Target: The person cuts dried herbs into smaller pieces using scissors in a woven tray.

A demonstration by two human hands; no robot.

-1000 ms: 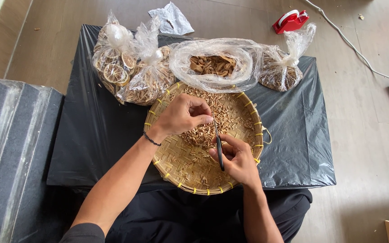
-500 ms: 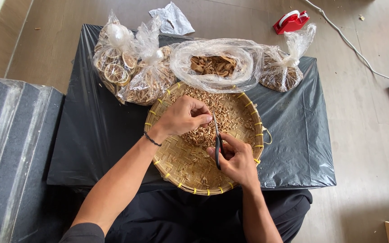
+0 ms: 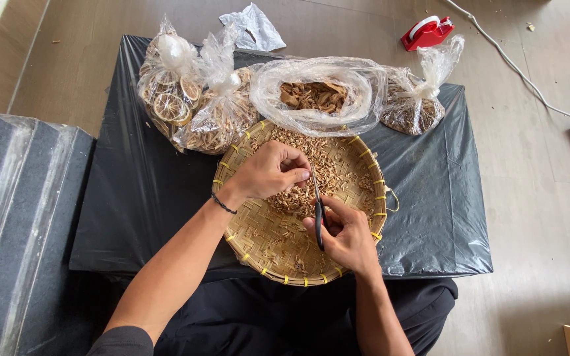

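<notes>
We find the right hand closed around the handles of black scissors, blades pointing up over the round woven tray. The left hand pinches a small dried piece at the blade tips, above the heap of brown chips in the tray. Just behind the tray sits an open plastic bag of larger chips.

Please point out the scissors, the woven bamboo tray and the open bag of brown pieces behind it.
scissors (image 3: 318, 217): head view, on the black handle in the right hand.
woven bamboo tray (image 3: 258, 254): head view, on its bare near-left weave.
open bag of brown pieces (image 3: 313, 96): head view, on the contents at its mouth.
</notes>
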